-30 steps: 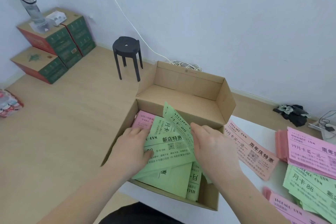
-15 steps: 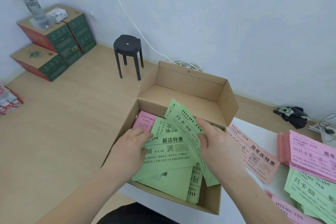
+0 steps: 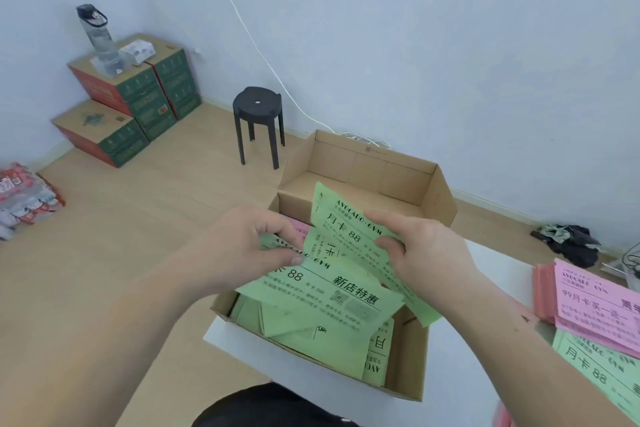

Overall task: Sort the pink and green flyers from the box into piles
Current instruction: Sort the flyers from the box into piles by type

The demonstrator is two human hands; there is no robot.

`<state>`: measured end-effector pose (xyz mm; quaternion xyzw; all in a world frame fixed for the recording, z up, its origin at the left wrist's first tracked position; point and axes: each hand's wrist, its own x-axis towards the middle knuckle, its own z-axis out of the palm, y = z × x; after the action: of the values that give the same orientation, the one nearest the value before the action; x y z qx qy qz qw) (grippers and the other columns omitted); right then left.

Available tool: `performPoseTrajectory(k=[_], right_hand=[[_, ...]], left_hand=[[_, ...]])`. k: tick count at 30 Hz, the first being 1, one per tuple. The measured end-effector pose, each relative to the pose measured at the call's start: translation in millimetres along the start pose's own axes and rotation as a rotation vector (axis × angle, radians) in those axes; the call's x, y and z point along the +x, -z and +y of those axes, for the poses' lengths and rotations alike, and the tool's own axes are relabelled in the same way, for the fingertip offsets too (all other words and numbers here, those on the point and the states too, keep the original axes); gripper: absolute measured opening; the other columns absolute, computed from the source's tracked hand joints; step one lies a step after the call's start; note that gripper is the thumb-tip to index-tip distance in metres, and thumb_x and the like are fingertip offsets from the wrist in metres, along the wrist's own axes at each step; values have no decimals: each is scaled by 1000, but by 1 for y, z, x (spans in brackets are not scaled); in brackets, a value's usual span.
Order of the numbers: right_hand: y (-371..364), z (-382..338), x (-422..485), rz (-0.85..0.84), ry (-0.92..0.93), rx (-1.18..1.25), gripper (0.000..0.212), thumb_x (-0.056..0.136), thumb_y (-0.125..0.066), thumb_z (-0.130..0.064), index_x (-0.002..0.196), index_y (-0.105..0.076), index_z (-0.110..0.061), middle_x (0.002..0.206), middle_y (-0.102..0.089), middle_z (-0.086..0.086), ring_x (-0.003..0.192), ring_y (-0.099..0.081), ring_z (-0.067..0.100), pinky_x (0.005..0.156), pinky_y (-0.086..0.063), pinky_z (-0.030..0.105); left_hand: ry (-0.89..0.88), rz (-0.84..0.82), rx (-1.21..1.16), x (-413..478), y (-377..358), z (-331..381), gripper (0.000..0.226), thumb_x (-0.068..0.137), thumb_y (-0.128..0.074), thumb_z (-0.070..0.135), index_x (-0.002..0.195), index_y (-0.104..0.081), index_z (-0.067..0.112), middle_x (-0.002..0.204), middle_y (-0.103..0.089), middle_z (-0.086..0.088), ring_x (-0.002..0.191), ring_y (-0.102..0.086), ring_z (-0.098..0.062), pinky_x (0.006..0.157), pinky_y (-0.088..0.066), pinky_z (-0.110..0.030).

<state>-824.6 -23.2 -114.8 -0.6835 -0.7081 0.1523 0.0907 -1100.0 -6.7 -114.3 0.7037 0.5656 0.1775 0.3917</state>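
Foreground: green flyers (image 3: 332, 288) with black print, in a plain brown box (image 3: 363, 166); pink flyers (image 3: 595, 302), likewise black-printed, on a white table (image 3: 509, 267). Background: black stool (image 3: 258, 107), red-and-green cartons (image 3: 138, 94), pale wood-grain floor (image 3: 138, 236), pale blue wall (image 3: 450, 62).

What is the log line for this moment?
left hand: holds lower green flyer | right hand: holds upper green flyer | box: flyers inside
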Motion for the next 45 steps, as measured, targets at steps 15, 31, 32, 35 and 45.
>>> performPoseTrajectory(k=[15, 31, 32, 35, 45], right_hand=[[-57, -24, -25, -191, 51, 108, 51, 100, -55, -57, 148, -51, -41, 141, -61, -17, 131, -56, 11, 103, -50, 37], [-63, 11, -18, -83, -257, 495, 18, 105, -57, -26, 101, -74, -33, 74, -75, -11, 49, -60, 4, 46, -47, 20], [-61, 12, -18, -81, -275, 496, 19, 105, -57, -26, 96, -72, -32, 77, -76, -12, 55, -66, 5, 51, -53, 22], [-58, 15, -16, -76, -319, 526, 20, 105, -56, -24, 94, -71, -32, 81, -78, -14, 68, -74, 7, 67, -64, 35], [-50, -3, -15, -91, -310, 544, 15, 103, -59, -25, 103, -69, -36, 95, -76, -18, 68, -71, -4, 52, -49, 18]], left_hand=[[67, 149, -208, 3, -70, -24, 16, 83, -86, 44, 80, -76, 31, 50, -58, 12, 40, -36, -10, 41, -30, -26], [93, 89, -328, -11, -41, -44, 27, 103, -59, 6, 103, -76, 27, 94, -80, 13, 87, -76, -7, 73, -56, -19], [111, 147, -306, -11, -38, -48, 27, 103, -59, 6, 99, -75, 28, 92, -80, 15, 85, -76, -7, 73, -56, -22], [156, 328, -247, -15, -21, -53, 28, 101, -60, 10, 92, -72, 34, 87, -77, 22, 78, -71, 1, 68, -51, -18], [-142, 598, -148, -54, -32, -6, 16, 94, -70, 28, 89, -72, 42, 100, -71, 35, 90, -68, 11, 76, -55, -19]])
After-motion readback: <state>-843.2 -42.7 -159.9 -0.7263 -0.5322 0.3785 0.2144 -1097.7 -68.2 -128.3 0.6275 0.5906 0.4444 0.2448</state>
